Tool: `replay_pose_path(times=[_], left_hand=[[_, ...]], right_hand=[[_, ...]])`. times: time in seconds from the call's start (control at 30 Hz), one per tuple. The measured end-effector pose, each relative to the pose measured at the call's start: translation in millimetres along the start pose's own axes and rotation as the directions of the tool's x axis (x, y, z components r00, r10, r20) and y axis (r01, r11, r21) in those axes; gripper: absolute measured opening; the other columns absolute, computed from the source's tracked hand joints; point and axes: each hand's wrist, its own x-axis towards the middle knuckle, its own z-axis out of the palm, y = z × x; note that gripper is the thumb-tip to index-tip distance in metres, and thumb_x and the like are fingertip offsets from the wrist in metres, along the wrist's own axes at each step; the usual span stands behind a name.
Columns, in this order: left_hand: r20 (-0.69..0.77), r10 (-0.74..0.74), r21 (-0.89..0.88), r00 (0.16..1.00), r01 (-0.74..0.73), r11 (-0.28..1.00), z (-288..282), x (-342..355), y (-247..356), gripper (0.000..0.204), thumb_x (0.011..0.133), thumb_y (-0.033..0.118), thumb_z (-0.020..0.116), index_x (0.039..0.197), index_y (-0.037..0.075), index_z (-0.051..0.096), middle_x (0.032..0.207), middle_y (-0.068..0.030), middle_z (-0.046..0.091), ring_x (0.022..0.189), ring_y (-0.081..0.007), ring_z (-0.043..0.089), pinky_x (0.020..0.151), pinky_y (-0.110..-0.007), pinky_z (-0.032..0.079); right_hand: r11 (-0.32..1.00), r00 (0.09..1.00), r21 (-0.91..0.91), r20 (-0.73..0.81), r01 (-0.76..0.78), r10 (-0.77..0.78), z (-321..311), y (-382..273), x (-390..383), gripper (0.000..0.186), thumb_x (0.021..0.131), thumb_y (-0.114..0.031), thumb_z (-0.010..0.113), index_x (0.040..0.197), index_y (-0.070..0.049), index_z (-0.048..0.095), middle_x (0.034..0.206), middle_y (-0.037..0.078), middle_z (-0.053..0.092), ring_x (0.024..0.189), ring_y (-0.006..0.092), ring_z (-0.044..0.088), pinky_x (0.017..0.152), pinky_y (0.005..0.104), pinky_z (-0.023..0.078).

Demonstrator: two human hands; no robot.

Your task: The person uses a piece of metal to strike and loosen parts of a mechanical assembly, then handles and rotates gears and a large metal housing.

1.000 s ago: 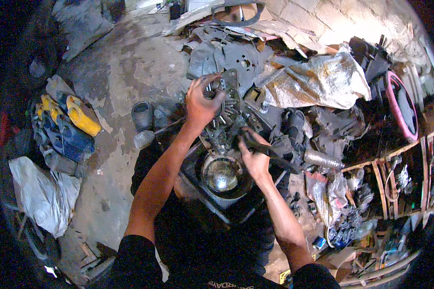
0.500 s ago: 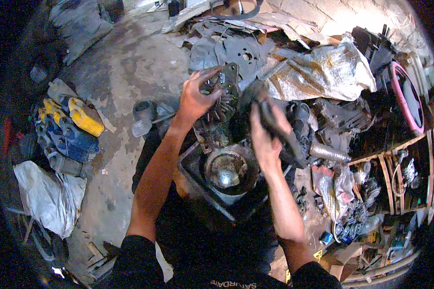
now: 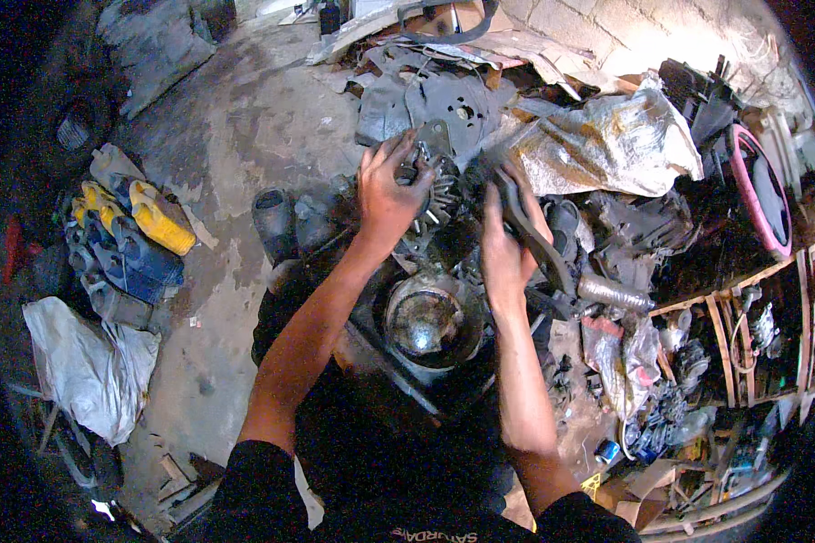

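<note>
My left hand (image 3: 394, 190) curls its fingers and thumb round a dark, greasy metal machine part (image 3: 436, 213) with ribs or fins round a hub and a flange with a hole at its far end. My right hand (image 3: 509, 222) is wrapped round a dark tool with a curved handle (image 3: 543, 244). Its far end lies close to the right side of the machine part and is too dark to make out. Below both hands, a black tray-like piece (image 3: 394, 376) rests at my lap. Within it sits a round metal bowl (image 3: 426, 321) with a shiny bottom.
Flat grey metal plates (image 3: 417, 100) and a silvery sheet (image 3: 607, 140) lie beyond my hands. Yellow and blue shoes (image 3: 158, 222) and a white sack (image 3: 95, 366) are on the left. Scrap parts, a clear bottle (image 3: 616, 292) and a pink-rimmed oval (image 3: 761, 190) are on the right.
My left hand has shifted slightly right with the machine part. My right hand has turned more upright with the curved-handled tool, whose far end has moved toward the part.
</note>
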Motion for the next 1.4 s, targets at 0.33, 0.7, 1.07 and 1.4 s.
replay_pose_path(times=[0.33, 0.7, 1.07, 1.4], left_hand=[[0.008, 0.025, -0.014, 1.000, -0.024, 1.000, 1, 5, 5, 0.039, 0.070, 0.012, 0.071, 0.107, 0.003, 0.065, 0.108, -0.0128, 0.063, 0.089, -0.0321, 0.056, 0.081, -0.039, 0.044], [0.021, 0.035, -0.031, 0.999, -0.035, 0.999, -1, 5, 3, 0.036, 0.072, 0.016, 0.072, 0.105, 0.002, 0.064, 0.109, -0.0132, 0.062, 0.094, -0.0331, 0.055, 0.083, -0.041, 0.043], [0.165, 0.008, 0.069, 0.986, -0.020, 0.997, -10, 2, 15, 0.060, 0.071, 0.031, 0.076, 0.119, 0.005, 0.051, 0.123, -0.0183, 0.048, 0.104, -0.0391, 0.050, 0.088, -0.045, 0.042], [0.290, -0.001, 0.157, 0.957, -0.047, 0.987, -18, 13, 4, 0.074, 0.063, 0.032, 0.078, 0.132, 0.026, 0.049, 0.114, -0.0198, 0.049, 0.103, -0.0396, 0.047, 0.092, -0.047, 0.040]], right_hand=[[0.981, 0.939, -0.025, 0.296, 0.191, -0.176, -7, 18, -60, 0.032, 0.066, -0.004, 0.059, 0.097, -0.008, 0.066, 0.080, 0.016, 0.054, 0.078, 0.0324, 0.055, 0.073, 0.0423, 0.047], [0.986, 0.987, 0.063, -0.005, -0.157, 0.158, -24, 7, -11, 0.024, 0.091, -0.017, 0.056, 0.108, -0.001, 0.062, 0.106, 0.009, 0.063, 0.100, 0.0188, 0.057, 0.090, 0.0324, 0.042], [0.998, 0.960, -0.006, 0.273, -0.070, 0.069, 8, 32, 37, 0.022, 0.082, -0.016, 0.064, 0.100, -0.003, 0.063, 0.086, 0.012, 0.068, 0.079, 0.0234, 0.065, 0.073, 0.0337, 0.050], [0.986, 0.921, -0.159, 0.372, -0.055, 0.112, -18, 75, -47, 0.038, 0.081, -0.020, 0.065, 0.110, 0.004, 0.058, 0.109, 0.018, 0.063, 0.092, 0.0278, 0.063, 0.089, 0.0356, 0.046]])
